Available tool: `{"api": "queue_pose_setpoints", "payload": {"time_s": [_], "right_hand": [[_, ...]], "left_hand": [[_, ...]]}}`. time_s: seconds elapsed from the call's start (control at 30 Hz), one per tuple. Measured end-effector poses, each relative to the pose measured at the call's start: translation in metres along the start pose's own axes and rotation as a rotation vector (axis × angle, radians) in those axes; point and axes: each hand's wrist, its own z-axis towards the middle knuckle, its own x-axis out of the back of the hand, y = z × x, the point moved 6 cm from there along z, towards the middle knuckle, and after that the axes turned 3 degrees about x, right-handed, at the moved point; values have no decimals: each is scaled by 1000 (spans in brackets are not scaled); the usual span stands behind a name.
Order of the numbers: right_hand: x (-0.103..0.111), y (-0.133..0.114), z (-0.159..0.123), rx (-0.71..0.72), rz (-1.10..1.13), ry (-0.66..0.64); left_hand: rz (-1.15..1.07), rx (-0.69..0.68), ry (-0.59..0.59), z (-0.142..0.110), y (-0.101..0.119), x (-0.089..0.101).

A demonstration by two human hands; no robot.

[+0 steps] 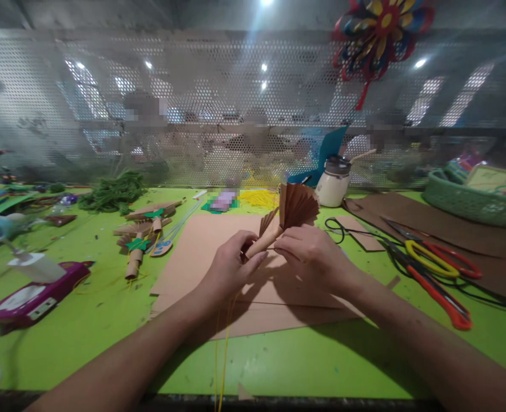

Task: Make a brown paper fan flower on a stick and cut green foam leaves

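My left hand (231, 264) is closed around a rolled brown paper tube (263, 242), held tilted above the sheets of light brown paper (188, 257). From the tube's upper end spreads a darker pleated paper fan (299, 205), with a smaller pleated piece (268, 223) beside it. My right hand (317, 257) is closed at the base of the fan, fingertips pressed together near the tube; what is between them is hidden. Yellow strings (223, 355) hang below my left hand over the table's front edge.
At left are similar paper tubes with green stars (138, 245), a purple power strip (42, 297) and green strands (113, 191). Scissors (433, 257), a red utility knife (443, 300), a jar (333, 183), dark brown sheets (385, 206) and a green basket (471, 200) lie right.
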Motion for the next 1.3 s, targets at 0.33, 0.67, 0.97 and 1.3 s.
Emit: {"api": "queue_pose_setpoints", "payload": {"time_s": [0.33, 0.67, 0.97, 1.3], "right_hand": [[-4, 3, -3, -32, -2, 21], [-4, 4, -4, -63, 10, 14], [-3, 4, -5, -112, 16, -10], [-4, 5, -6, -112, 13, -13]], "left_hand": [[60, -24, 5, 1, -2, -1], [53, 3, 11, 1, -4, -2], [23, -4, 18, 1, -2, -2], [44, -13, 2, 1, -2, -2]]}}
